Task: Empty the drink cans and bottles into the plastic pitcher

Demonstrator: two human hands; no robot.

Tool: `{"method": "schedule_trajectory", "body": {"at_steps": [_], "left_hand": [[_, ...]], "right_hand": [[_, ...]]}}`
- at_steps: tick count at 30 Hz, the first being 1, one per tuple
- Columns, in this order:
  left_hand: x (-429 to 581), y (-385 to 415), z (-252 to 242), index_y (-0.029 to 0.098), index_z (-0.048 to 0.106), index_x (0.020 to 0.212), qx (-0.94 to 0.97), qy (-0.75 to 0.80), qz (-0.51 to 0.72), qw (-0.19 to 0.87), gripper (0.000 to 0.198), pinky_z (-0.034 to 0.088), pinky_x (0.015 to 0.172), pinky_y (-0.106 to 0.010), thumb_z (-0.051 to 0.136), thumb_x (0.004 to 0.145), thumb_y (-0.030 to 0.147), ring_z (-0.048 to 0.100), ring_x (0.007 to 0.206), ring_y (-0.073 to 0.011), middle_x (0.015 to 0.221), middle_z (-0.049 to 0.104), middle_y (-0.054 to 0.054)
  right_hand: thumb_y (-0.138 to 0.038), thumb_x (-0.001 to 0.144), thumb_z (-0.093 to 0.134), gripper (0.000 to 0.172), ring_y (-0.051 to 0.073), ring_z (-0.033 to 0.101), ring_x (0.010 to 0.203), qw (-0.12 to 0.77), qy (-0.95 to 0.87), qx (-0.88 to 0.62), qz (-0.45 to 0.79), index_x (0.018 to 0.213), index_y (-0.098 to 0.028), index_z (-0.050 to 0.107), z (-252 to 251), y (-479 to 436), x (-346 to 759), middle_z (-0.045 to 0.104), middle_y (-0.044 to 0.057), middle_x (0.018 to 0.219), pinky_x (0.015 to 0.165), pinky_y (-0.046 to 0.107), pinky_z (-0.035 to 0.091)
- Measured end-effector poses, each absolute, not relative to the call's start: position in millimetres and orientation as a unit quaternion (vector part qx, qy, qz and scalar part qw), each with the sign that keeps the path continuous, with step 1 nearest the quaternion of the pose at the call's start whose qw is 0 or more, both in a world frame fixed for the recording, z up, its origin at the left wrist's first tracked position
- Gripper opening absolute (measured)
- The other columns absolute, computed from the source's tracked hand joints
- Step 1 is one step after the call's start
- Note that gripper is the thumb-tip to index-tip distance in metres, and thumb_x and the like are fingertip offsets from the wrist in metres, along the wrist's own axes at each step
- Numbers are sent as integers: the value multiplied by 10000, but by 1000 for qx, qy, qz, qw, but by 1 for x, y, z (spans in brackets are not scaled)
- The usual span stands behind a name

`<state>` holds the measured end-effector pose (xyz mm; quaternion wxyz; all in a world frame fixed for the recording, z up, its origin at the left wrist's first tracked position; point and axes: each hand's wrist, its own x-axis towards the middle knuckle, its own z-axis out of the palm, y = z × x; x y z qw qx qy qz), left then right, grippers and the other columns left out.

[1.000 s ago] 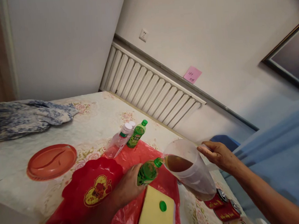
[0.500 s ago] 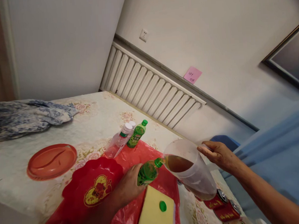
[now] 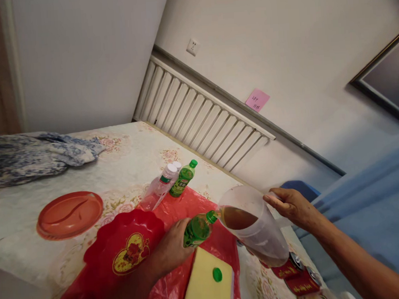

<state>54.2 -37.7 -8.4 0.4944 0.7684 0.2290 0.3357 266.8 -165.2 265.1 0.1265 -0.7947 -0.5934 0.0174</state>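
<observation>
My left hand [image 3: 170, 251] is wrapped round a green bottle [image 3: 198, 228] with brown liquid inside and its cap off. My right hand [image 3: 290, 205] grips the handle of a clear plastic jug [image 3: 258, 236], tilted so its lip meets the bottle's open neck. Brown liquid [image 3: 236, 217] sits in the jug against that lip. The bottle's green cap [image 3: 217, 274] lies on a yellow pad [image 3: 205, 290] just below the bottle.
A red heart-patterned dish [image 3: 124, 246] sits on a red plastic sheet [image 3: 176, 206]. An orange plate [image 3: 69, 215] lies left. A capped green bottle [image 3: 183, 179] and a clear bottle [image 3: 159, 187] stand behind. Red cans [image 3: 299, 274] lie under the jug. Blue patterned cloth [image 3: 32, 154] is at the far left.
</observation>
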Motion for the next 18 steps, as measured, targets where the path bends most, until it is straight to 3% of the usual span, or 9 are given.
{"method": "schedule_trajectory", "body": {"at_steps": [18], "left_hand": [[55,-38,-5,224,527,1223,777,237,322,487,462,426,1000,-368,637,792,349,561,1157,-248,1204,619,-84]], "right_hand": [[-600,845,482,491,108,286,525,129,-597,-792,12,564,-222,343,265,-166,267,282,-56,555,473,240,256]]}}
